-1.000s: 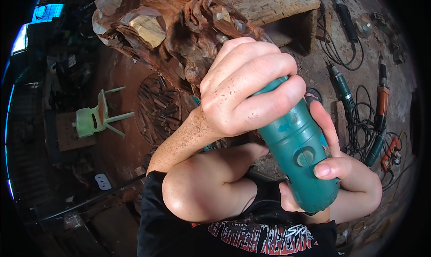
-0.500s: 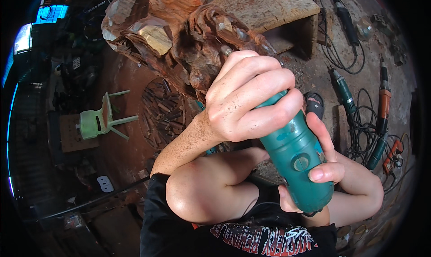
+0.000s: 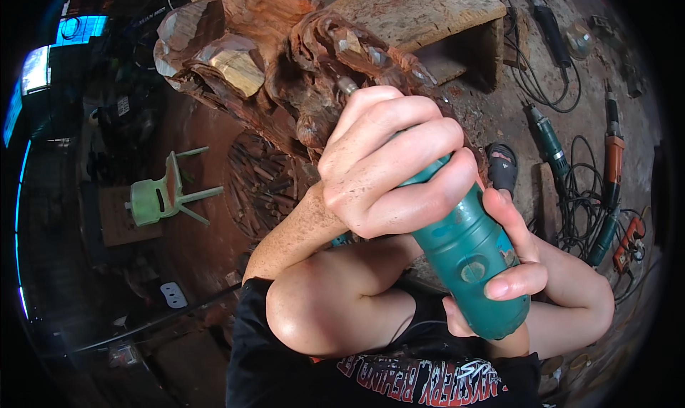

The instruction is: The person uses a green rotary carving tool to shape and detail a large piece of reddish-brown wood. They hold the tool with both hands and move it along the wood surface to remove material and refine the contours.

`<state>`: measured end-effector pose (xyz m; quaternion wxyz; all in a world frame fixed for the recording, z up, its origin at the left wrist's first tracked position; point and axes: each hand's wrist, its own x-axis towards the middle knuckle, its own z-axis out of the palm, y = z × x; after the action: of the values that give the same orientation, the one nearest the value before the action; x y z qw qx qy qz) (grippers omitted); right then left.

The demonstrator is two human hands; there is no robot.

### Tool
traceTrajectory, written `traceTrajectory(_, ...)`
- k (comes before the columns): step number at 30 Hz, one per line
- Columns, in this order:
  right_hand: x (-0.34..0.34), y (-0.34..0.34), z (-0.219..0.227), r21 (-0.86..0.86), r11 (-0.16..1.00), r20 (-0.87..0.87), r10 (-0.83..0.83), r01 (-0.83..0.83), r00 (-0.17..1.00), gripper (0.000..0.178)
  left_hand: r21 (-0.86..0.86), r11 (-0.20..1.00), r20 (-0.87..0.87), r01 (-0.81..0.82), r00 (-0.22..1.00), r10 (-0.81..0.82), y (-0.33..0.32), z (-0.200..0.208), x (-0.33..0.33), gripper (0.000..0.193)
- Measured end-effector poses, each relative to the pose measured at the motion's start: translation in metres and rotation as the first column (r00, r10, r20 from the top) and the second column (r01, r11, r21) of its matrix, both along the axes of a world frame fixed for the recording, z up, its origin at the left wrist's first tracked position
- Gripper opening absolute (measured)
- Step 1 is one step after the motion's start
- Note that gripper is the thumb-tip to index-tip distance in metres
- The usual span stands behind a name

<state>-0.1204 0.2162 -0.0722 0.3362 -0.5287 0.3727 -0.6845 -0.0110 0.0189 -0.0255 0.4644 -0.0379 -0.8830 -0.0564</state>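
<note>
Seen from above, a person holds a teal handheld power grinder [image 3: 464,251] in both hands, its metal tip [image 3: 347,85] pointing up and away toward a large reddish wood carving [image 3: 314,73]; the left hand [image 3: 389,162] is clenched over the front of the tool's barrel, fingers wrapped fully around it; the right hand [image 3: 510,265] grasps the rear of the barrel from beneath, thumb pressed across its side near a round switch; the tip sits right at the carved folds of the wood, though whether it touches cannot be told.

The step in hand appears to be fine carving on the sculpture's surface; the next move would likely call for a steady two-handed grip and small guided strokes, so the bit follows the carved grooves without skating off.

Around the work: a rough wooden bench [image 3: 428,16] stands behind the carving; several other corded power tools [image 3: 606,172] lie with tangled cables on the dusty floor to the right, near a dark sandal [image 3: 503,167]; a green plastic chair [image 3: 160,197] lies tipped over on the left.
</note>
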Motion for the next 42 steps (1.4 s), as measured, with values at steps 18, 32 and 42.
traceTrajectory(18, -0.004, 0.005, 0.007, -0.092, 0.993, 0.056, -0.075, 0.079, 0.996, 0.056, -0.032, 0.999, 0.017, 0.016, 1.0, -0.015, 0.003, 0.004, 0.001, 0.037)
traceTrajectory(32, -0.005, 0.002, 0.003, -0.167, 0.975, 0.102, -0.127, 0.143, 0.987, 0.037, -0.059, 0.998, 0.038, 0.017, 0.999, -0.015, 0.002, 0.003, 0.006, 0.032)
traceTrajectory(42, 0.0, -0.021, -0.007, -0.279, 0.948, 0.164, -0.11, 0.153, 0.98, 0.023, -0.107, 0.992, -0.022, -0.062, 0.998, 0.06, 0.006, 0.0, 0.001, 0.043)
